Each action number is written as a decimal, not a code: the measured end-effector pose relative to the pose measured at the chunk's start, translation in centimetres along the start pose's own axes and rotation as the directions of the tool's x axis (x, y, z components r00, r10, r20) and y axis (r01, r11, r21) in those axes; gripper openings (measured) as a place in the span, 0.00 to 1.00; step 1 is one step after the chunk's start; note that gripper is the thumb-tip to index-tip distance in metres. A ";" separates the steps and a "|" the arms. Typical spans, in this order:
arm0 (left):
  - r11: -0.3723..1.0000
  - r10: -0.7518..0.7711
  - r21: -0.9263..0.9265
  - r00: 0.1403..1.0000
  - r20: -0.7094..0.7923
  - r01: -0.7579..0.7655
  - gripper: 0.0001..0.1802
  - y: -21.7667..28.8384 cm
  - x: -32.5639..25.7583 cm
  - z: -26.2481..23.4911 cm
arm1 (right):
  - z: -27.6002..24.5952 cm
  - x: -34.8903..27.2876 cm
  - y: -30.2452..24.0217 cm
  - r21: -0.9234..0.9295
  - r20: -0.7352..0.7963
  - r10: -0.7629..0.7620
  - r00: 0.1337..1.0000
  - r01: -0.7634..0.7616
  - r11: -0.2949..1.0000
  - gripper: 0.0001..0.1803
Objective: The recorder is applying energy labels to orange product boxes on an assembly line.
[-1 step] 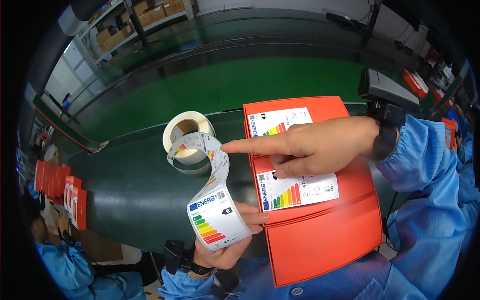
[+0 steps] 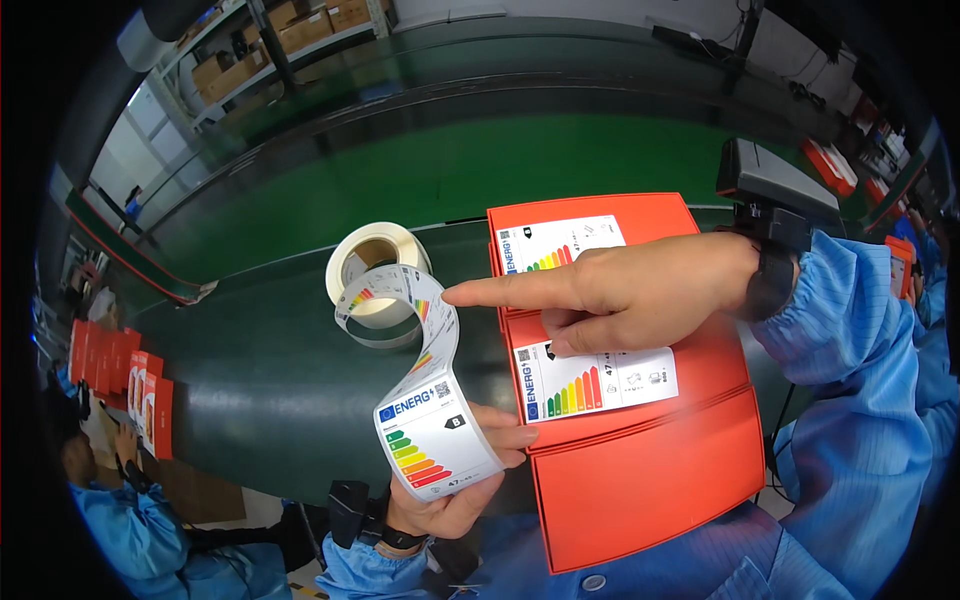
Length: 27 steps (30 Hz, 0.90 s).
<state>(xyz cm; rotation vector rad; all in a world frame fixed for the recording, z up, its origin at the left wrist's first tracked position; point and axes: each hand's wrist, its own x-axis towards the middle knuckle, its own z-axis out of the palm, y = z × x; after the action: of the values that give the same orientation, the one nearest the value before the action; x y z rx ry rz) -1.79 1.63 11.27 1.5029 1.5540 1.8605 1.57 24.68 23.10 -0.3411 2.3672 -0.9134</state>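
Observation:
My left hand [image 2: 450,500] grips the free end of a strip of white energy-rating labels [image 2: 435,430] that curls up to a roll [image 2: 375,265] standing on the dark belt. My right hand [image 2: 640,290] hovers over a stack of flat orange boxes [image 2: 650,490] with its index finger stretched left, the tip touching the strip's edge. Its thumb rests on the label [image 2: 600,380] stuck on the second box. Another label [image 2: 560,243] is stuck on the box behind it. A black device [image 2: 775,185] is strapped to my right wrist.
The dark green belt [image 2: 250,360] runs left to right under the boxes. Several orange boxes [image 2: 120,380] lie at the left by a person in a blue sleeve [image 2: 130,520]. Beyond the belt are green floor [image 2: 450,170] and shelves with cartons [image 2: 300,30].

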 end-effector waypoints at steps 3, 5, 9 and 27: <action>1.000 0.021 0.020 1.000 0.012 -0.022 0.14 -0.1 0.1 -0.1 | 0.0 0.0 0.1 0.004 -0.001 -0.004 1.000 0.004 1.000 0.36; 0.995 0.072 0.071 0.997 0.037 -0.074 0.14 -0.3 0.1 -0.2 | 0.1 0.1 0.1 0.009 -0.004 -0.003 1.000 0.003 1.000 0.37; 0.993 0.071 0.094 0.997 0.035 -0.074 0.14 -0.1 0.0 -0.2 | 0.1 0.2 0.1 0.013 0.002 0.011 1.000 -0.012 1.000 0.37; 0.988 0.030 0.152 0.999 0.012 -0.032 0.12 0.5 0.1 0.0 | 0.3 0.6 -0.1 -0.064 -0.043 0.069 0.997 -0.071 0.995 0.39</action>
<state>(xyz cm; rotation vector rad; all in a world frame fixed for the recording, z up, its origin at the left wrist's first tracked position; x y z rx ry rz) -1.66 1.51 11.71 1.6061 1.7120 1.7840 1.32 24.17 22.78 -0.2657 2.4341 -0.8195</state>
